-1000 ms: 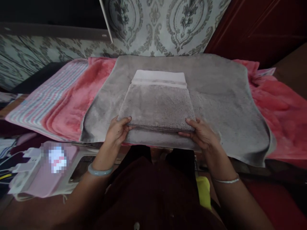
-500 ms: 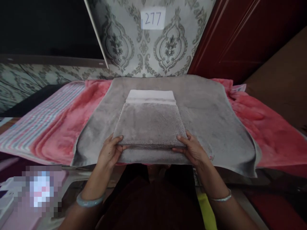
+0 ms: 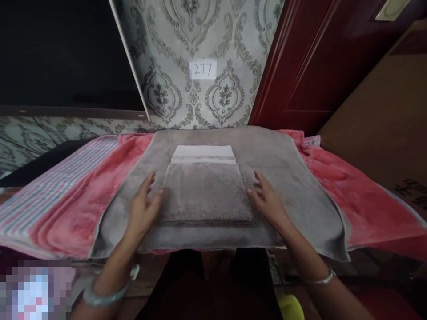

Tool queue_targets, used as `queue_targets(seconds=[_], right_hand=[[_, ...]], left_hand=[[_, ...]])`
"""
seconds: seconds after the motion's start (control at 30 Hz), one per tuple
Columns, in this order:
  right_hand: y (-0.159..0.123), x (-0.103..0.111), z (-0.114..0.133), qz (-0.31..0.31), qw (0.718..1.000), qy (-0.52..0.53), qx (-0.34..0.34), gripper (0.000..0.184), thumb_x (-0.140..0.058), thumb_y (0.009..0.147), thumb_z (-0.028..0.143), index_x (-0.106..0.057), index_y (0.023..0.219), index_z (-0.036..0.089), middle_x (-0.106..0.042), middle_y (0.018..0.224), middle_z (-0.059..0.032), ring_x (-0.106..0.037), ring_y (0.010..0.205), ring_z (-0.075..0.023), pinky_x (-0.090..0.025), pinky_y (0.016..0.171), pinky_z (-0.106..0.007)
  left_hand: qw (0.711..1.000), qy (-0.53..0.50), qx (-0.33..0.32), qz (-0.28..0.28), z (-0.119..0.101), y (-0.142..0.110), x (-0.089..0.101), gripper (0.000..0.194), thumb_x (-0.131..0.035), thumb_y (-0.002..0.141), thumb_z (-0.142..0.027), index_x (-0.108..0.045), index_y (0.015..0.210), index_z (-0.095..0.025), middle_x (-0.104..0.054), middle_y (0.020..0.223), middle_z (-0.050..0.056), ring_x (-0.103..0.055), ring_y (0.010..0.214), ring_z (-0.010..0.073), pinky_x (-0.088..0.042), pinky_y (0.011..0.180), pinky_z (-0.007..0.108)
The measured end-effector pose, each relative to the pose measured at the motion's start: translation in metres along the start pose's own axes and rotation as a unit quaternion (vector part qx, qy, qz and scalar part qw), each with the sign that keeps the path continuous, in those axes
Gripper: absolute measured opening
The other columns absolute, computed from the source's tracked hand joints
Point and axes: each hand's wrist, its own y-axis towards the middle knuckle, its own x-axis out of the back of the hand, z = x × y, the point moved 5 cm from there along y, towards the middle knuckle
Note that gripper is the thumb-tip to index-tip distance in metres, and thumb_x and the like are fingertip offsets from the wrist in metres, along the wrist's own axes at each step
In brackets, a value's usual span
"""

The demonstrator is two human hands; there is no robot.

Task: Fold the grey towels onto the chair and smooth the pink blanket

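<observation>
A folded grey towel (image 3: 205,189) with a white band at its far end lies in the middle of a larger spread grey towel (image 3: 293,178). My left hand (image 3: 144,209) rests open on the spread towel, fingers stretched along the folded towel's left side. On the other side my right hand (image 3: 267,200) lies open, its fingers touching the right edge of the folded towel. Neither hand holds anything.
Under the grey towels lies a pink blanket (image 3: 350,195) and a striped cloth (image 3: 46,195) at the left. Patterned wallpaper with a paper reading 277 (image 3: 203,70) is behind. A dark red door (image 3: 320,62) stands at the right, a brown box (image 3: 383,129) beside it.
Both hands let go of the folded towel's near corners and slid up along its sides, fingers now spread. The view tilted upward, showing more wall.
</observation>
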Motion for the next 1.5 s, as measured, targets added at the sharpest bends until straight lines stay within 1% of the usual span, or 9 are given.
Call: queue_targets(seconds=[0.07,0.13,0.3,0.57,0.73,0.83,0.97,1.13,1.5], right_hand=[[0.027,-0.014,0.027,-0.004,0.990,-0.106,0.096,0.072,-0.048,0.092,0.048,-0.035,0.157,0.021,-0.040,0.159,-0.0140,-0.041,0.142,-0.0336,-0.038,0.115,-0.057],[0.048,-0.040,0.047,0.022,0.973,-0.196,0.123,0.070,-0.041,0.097,0.043,-0.028,0.161,0.017,-0.029,0.165,-0.0134,-0.026,0.151,-0.0317,-0.029,0.121,-0.054],[0.055,-0.099,0.040,0.142,0.922,-0.354,0.068,0.065,-0.039,0.102,0.052,-0.032,0.161,0.025,-0.022,0.168,-0.0079,-0.016,0.153,-0.0391,-0.024,0.120,-0.060],[0.050,-0.102,0.032,0.162,0.905,-0.387,0.066,0.062,-0.041,0.102,0.055,-0.036,0.159,0.028,-0.026,0.166,-0.0070,-0.024,0.150,-0.0402,-0.028,0.117,-0.058],[0.103,-0.093,0.065,0.144,0.913,-0.377,0.053,0.053,-0.039,0.103,0.043,-0.050,0.149,0.019,-0.061,0.138,-0.0166,-0.054,0.126,-0.0353,-0.042,0.105,-0.050],[0.130,-0.101,0.071,0.091,0.920,-0.376,0.067,0.053,-0.038,0.104,0.042,-0.048,0.151,0.020,-0.053,0.148,-0.0157,-0.046,0.136,-0.0348,-0.038,0.109,-0.051],[0.135,-0.124,0.043,0.100,0.917,-0.383,0.043,0.057,-0.034,0.105,0.046,-0.042,0.156,0.023,-0.037,0.161,-0.0110,-0.029,0.148,-0.0361,-0.026,0.117,-0.058],[0.133,-0.133,0.019,0.115,0.917,-0.381,0.018,0.058,-0.032,0.104,0.048,-0.039,0.157,0.026,-0.032,0.164,-0.0071,-0.025,0.150,-0.0337,-0.024,0.119,-0.057],[0.143,-0.133,0.027,0.134,0.919,-0.369,-0.009,0.053,-0.038,0.103,0.046,-0.048,0.151,0.026,-0.040,0.160,-0.0085,-0.031,0.147,-0.0337,-0.026,0.117,-0.059]], left_hand=[[0.984,0.099,-0.114,0.090,-0.020,0.017,-0.036,0.061,-0.058,0.091,-0.042,-0.050,0.148,-0.022,-0.048,0.155,0.013,-0.043,0.145,0.0301,-0.033,0.121,0.052],[0.948,0.200,-0.179,0.173,-0.030,0.030,-0.075,0.067,-0.054,0.094,-0.043,-0.039,0.155,-0.019,-0.032,0.164,0.015,-0.028,0.153,0.0299,-0.020,0.125,0.054],[0.855,0.406,-0.123,0.299,-0.001,0.035,-0.127,0.071,-0.047,0.098,-0.053,-0.033,0.159,-0.021,-0.017,0.168,0.015,-0.010,0.156,0.0376,-0.009,0.122,0.067],[0.846,0.400,-0.095,0.341,0.012,0.038,-0.119,0.072,-0.047,0.097,-0.055,-0.033,0.159,-0.023,-0.019,0.168,0.014,-0.013,0.156,0.0371,-0.016,0.121,0.065],[0.873,0.378,-0.089,0.296,-0.014,0.093,-0.127,0.054,-0.047,0.099,-0.040,-0.052,0.147,-0.016,-0.045,0.156,0.019,-0.042,0.145,0.0317,-0.034,0.119,0.049],[0.873,0.405,-0.105,0.249,-0.012,0.118,-0.139,0.056,-0.042,0.101,-0.041,-0.045,0.152,-0.017,-0.037,0.162,0.017,-0.029,0.152,0.0336,-0.024,0.122,0.060],[0.863,0.444,-0.059,0.231,0.022,0.124,-0.148,0.061,-0.035,0.102,-0.052,-0.040,0.156,-0.024,-0.029,0.166,0.013,-0.018,0.155,0.0362,-0.017,0.120,0.069],[0.855,0.471,-0.041,0.215,0.040,0.123,-0.149,0.066,-0.028,0.102,-0.053,-0.037,0.157,-0.017,-0.028,0.166,0.014,-0.020,0.155,0.0304,-0.021,0.121,0.064],[0.877,0.433,0.001,0.209,0.037,0.128,-0.146,0.059,-0.038,0.101,-0.051,-0.046,0.151,-0.022,-0.030,0.166,0.011,-0.020,0.155,0.0287,-0.019,0.124,0.057]])
